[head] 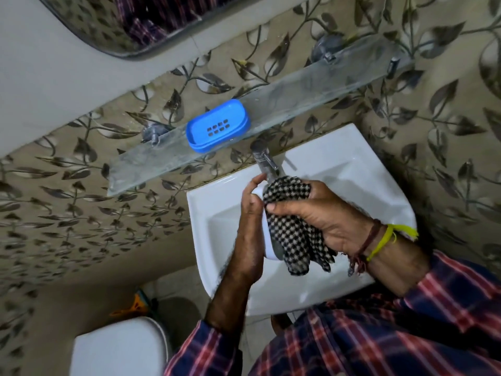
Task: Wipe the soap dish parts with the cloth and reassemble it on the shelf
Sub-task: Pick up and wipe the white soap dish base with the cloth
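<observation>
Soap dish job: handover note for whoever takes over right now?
Left hand: grips the white dish part over the sink.
Right hand: grips the checked cloth, pressed against that part.
Blue tray, the one with drain holes, sits on the glass shelf, left of the tap.
Done: dish taken apart; whether the blue tray is wiped I cannot tell.
Left: finish wiping the white part, then put the two parts together on the shelf.
</observation>
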Available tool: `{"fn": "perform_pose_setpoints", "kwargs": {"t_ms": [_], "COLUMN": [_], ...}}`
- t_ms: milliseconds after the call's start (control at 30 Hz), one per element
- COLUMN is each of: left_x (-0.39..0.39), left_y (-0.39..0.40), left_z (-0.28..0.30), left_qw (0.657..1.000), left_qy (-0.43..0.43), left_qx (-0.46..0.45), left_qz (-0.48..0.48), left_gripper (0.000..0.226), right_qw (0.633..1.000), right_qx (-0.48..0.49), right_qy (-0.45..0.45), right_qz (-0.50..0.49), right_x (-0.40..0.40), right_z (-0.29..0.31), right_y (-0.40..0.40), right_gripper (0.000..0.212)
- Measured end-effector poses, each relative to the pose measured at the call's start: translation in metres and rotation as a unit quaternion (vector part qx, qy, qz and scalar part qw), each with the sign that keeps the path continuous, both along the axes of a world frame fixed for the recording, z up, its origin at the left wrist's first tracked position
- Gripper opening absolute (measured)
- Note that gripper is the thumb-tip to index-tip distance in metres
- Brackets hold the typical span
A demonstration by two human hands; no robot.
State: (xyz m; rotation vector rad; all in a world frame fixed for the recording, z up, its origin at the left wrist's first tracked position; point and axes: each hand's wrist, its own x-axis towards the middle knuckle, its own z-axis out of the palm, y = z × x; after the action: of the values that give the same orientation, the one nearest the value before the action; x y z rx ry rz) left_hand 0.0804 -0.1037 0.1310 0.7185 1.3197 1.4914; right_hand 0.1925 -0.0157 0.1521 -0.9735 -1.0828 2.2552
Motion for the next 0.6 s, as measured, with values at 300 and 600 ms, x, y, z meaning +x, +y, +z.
{"fn": "perform_pose_setpoints", "kwargs": {"t_ms": [300, 600], "left_x": [0.011, -0.009], "left_y": [0.0, 0.001], "left_z": [-0.005, -0.003], "left_qw": [0.999, 0.999], "left_qy": [-0.025, -0.02], "left_qx": [-0.023, -0.026], "left_qz": [0.032, 0.013], "left_gripper": [0.046, 0.045], "right_qw": [0.994, 0.994], "right_qx": [0.0, 0.049], "right_qy": [-0.015, -0.039], "right_qz": [0.106, 0.094], "right_x": [0.013, 0.005], "right_z": [-0.008, -0.008], "right_y": [0.001, -0.01], "right_gripper": [0.019, 0.027]}}
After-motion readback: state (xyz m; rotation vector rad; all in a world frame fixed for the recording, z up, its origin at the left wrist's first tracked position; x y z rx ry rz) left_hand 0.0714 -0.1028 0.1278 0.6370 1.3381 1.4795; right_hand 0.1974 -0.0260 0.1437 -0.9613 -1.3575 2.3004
